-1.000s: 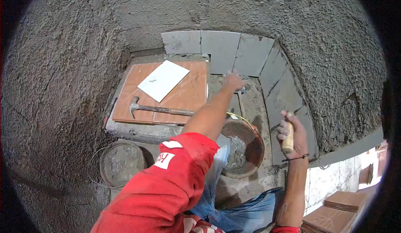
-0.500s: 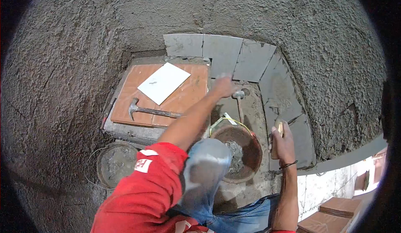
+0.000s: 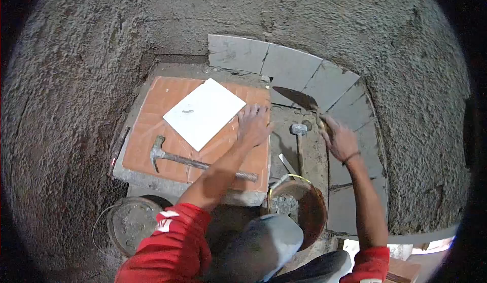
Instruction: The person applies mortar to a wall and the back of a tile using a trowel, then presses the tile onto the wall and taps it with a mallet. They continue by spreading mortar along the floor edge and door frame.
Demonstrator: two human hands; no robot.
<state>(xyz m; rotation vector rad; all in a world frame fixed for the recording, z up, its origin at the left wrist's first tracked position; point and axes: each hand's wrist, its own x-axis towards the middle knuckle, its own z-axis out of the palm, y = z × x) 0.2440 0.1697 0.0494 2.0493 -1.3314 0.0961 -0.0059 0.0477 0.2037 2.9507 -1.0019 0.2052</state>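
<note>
My left hand (image 3: 253, 126) rests with its fingers spread on the orange tiles (image 3: 147, 115), beside the right corner of a white tile (image 3: 204, 113). In my right hand (image 3: 341, 137) is the handle of a trowel (image 3: 297, 98), whose blade points left in front of the grey wall tiles (image 3: 290, 66). A claw hammer (image 3: 185, 160) lies across the orange tiles, below the white tile. Between my hands, a mallet (image 3: 299, 130) stands or leans with its handle toward me.
Below the mallet is a bucket of mortar (image 3: 312, 207), partly behind my knee. Another bucket of wet mix (image 3: 133, 224) is at the lower left. Rough plastered walls (image 3: 76, 105) surround the work area. Grey tiles run down the right wall.
My left hand has moved from near the mallet onto the orange tiles. My right hand has raised the trowel up and left from the right-hand tiles. The view has shifted.
</note>
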